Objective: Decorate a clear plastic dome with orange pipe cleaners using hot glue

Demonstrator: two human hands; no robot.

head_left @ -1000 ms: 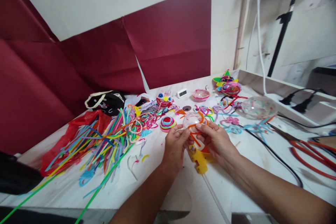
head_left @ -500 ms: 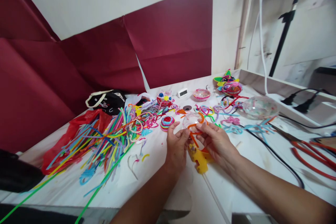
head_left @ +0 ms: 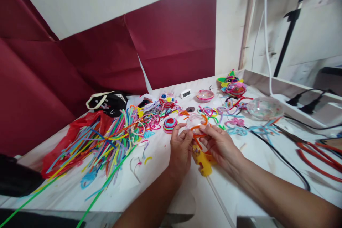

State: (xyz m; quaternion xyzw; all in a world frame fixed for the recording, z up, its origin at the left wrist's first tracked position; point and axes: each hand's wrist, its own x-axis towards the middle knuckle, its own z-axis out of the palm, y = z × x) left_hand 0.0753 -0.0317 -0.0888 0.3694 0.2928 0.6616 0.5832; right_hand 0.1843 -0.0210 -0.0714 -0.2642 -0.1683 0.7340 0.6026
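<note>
Between my two hands is a bent orange pipe cleaner (head_left: 197, 136), curled into a loop with loose ends. My left hand (head_left: 181, 146) pinches its left side between thumb and fingers. On the other side, my right hand (head_left: 217, 142) grips it with thumb and forefinger. Just beyond the fingers lies a clear plastic half-ball (head_left: 194, 119), partly covered by the orange piece. A yellow glue gun (head_left: 203, 164) with a long clear glue stick rests on the table under my hands. A round coiled pipe-cleaner piece (head_left: 170, 124) in red, blue and pink sits beside my left fingertips.
Many coloured pipe cleaners (head_left: 114, 146) spread over a red plastic bag (head_left: 64, 142) at left. Behind are a small white timer (head_left: 185, 94), a pink-rimmed bowl (head_left: 205, 95) and decorated figures (head_left: 232, 84). Scissors (head_left: 315, 149), a clear bowl (head_left: 264, 108) and black cables (head_left: 283, 164) lie at right.
Hardly anything differs. My left fingers have shifted slightly on the orange pipe cleaner, and the view has tilted a touch. Both hands keep their hold.
</note>
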